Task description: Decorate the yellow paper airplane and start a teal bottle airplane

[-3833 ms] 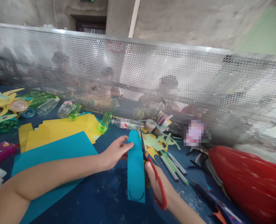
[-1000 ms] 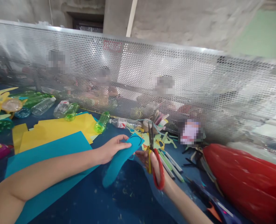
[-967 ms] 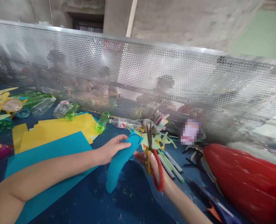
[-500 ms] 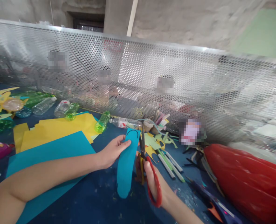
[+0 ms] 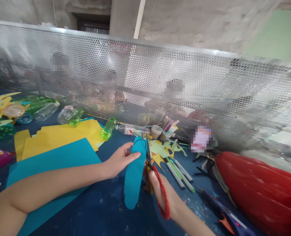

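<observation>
A long strip of blue paper (image 5: pixel 133 177) with a rounded lower end is pinched near its top by my left hand (image 5: pixel 119 160), thumb across its face. A dark curved line is drawn at the strip's upper end. My right hand (image 5: pixel 160 193) grips scissors (image 5: pixel 165 203) with red and yellow handles. Their blades point up along the strip's right edge, near the drawn curve. Whether the blades touch the paper is hard to tell. Beneath my left forearm lies a larger blue sheet (image 5: pixel 59 160).
Yellow sheets (image 5: pixel 62 137) lie at the left, with plastic bottles (image 5: pixel 107 128) behind. Right of the scissors are paper scraps (image 5: pixel 160 149) and glue sticks or markers (image 5: pixel 181 173). A red plastic bag (image 5: pixel 261 186) fills the right. A perforated metal screen (image 5: pixel 145 72) runs along the back, people beyond it.
The scissors have tilted leftward, their tips now nearer the strip's top edge. My left thumb and the strip's top have shifted slightly right and down.
</observation>
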`<state>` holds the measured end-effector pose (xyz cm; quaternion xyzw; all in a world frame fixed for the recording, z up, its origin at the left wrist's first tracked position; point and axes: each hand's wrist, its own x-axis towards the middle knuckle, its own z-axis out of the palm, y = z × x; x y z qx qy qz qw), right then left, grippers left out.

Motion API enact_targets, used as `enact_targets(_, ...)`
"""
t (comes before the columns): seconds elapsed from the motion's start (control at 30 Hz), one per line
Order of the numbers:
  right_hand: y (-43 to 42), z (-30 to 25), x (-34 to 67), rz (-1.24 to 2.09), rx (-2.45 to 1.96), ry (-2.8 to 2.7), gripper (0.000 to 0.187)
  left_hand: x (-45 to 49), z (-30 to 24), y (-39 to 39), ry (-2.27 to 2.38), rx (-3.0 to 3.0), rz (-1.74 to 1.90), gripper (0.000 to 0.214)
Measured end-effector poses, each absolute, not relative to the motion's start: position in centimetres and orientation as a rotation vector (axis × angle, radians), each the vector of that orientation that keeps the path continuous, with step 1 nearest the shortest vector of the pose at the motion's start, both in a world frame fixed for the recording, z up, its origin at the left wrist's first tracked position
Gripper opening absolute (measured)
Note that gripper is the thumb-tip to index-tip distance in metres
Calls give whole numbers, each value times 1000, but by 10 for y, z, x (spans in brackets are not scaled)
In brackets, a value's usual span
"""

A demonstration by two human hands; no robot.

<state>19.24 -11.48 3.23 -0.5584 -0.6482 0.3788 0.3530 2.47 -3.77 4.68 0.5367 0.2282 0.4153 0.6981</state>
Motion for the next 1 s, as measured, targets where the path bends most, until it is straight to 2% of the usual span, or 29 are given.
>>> enact_targets(0.6, -117, 37, 192, 821, -1464, -1786, 41, 24, 52, -38, 481, 1168, 971, 18)
enact_targets(1.0, -118, 43, 190, 819, -1489, -1800, 43, 23, 52, -37, 489, 1248, 958, 19)
